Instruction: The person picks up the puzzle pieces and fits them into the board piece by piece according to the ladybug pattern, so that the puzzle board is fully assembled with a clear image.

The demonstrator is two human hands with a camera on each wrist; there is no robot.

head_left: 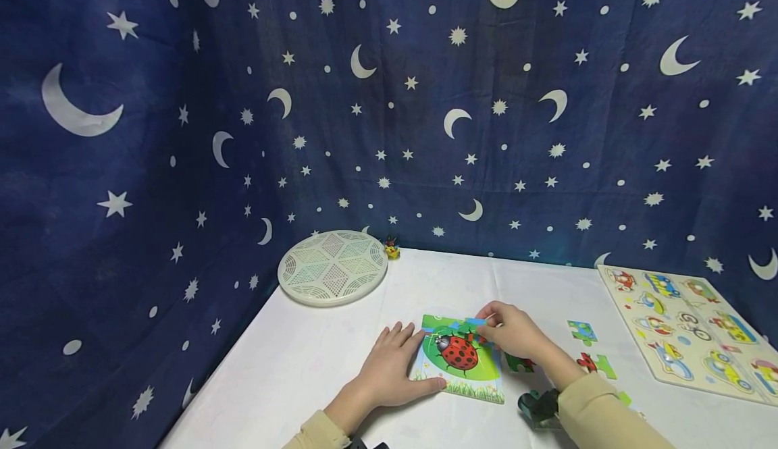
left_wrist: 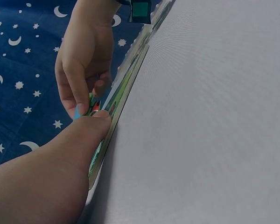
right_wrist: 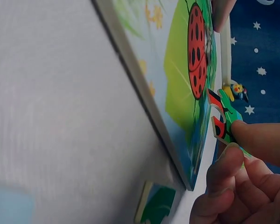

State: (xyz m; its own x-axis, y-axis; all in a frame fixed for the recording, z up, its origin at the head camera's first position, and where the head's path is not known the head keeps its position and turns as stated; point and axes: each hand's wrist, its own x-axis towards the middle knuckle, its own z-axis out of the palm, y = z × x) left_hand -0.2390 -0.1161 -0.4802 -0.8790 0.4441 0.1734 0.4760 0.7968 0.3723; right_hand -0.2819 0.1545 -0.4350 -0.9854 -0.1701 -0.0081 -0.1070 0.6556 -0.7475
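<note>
A square puzzle board (head_left: pixel 471 389) with a ladybug picture lies on the white table. My left hand (head_left: pixel 392 368) rests at its left side, fingers extended, the thumb touching the near edge. Over the board's far right corner, my right hand (head_left: pixel 515 331) pinches a puzzle piece (right_wrist: pixel 228 112) between thumb and fingertips. The piece is green with red and black parts, and in the right wrist view it is tilted above the board's surface. Beside the board's right edge lies a loose green piece (right_wrist: pixel 161 203), partly under my right hand in the head view.
More loose pieces, including a blue-green one (head_left: pixel 582 331) and a red-green one (head_left: pixel 603 366), lie right of my right hand. A wooden vehicle puzzle (head_left: pixel 668 327) is at the far right. A round patterned tray (head_left: pixel 333 267) and small yellow toy (head_left: pixel 392 252) sit by the starry curtain (head_left: pixel 413 131).
</note>
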